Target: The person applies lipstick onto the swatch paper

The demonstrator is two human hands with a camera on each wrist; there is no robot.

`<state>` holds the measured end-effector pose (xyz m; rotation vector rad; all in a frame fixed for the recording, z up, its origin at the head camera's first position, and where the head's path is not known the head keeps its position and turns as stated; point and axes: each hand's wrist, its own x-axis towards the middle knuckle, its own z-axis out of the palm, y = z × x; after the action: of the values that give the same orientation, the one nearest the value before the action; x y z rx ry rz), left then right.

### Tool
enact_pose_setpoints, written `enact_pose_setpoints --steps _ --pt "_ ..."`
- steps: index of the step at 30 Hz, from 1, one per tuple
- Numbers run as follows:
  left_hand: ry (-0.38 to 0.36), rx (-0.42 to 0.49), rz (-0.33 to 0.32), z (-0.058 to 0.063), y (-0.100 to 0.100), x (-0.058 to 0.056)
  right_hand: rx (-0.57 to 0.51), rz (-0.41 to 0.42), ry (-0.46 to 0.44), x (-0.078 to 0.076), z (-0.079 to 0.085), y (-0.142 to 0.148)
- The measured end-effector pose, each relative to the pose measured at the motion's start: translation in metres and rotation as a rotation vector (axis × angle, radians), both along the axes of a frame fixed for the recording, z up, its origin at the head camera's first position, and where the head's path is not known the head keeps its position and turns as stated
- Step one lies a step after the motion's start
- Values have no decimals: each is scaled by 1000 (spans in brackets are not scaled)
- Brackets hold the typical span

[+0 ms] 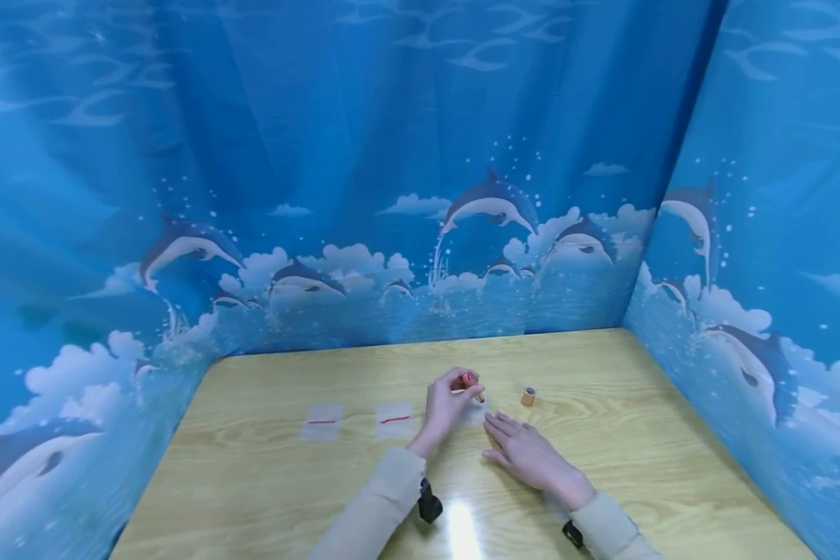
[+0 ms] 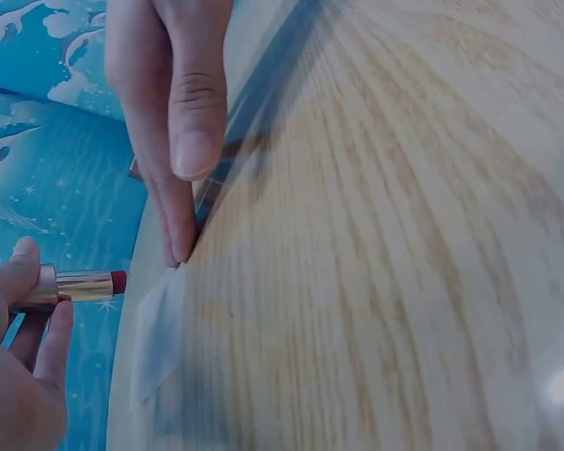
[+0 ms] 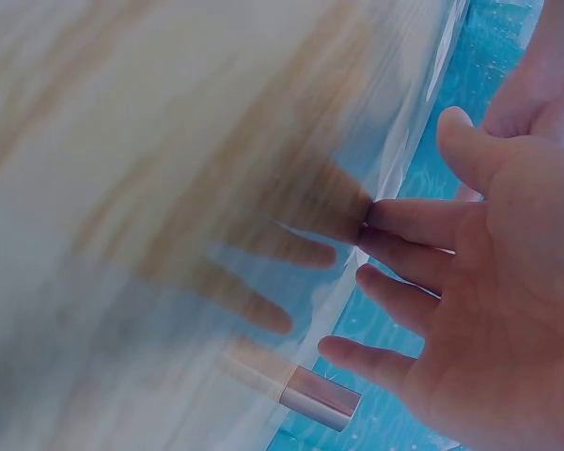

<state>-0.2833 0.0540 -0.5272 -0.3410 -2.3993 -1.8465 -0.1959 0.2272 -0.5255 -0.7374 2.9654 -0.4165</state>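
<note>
My left hand (image 1: 444,404) pinches an uncapped lipstick (image 2: 75,285) between thumb and fingers. Its red tip stands out of a gold tube, apart from the paper in the left wrist view. Below it lies a white square of paper (image 2: 160,329), partly hidden by the left hand in the head view. My right hand (image 1: 525,455) is spread low over the table, fingers straight, with fingertips touching at the paper's right edge. The lipstick cap (image 1: 528,397) stands on the table beyond the right fingertips; the right wrist view shows the same cap (image 3: 320,396) near the little finger.
Two more white squares lie left of the hands, a left square (image 1: 323,432) and a middle square (image 1: 394,430), each bearing a red streak. The wooden table (image 1: 252,482) ends at a blue dolphin-print curtain (image 1: 364,233) at the back and sides.
</note>
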Motion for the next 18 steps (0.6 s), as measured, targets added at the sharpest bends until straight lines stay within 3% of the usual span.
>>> enact_pose_setpoints --steps 18 --pt "6 -93 -20 -14 10 -2 10 -3 -7 1 1 -1"
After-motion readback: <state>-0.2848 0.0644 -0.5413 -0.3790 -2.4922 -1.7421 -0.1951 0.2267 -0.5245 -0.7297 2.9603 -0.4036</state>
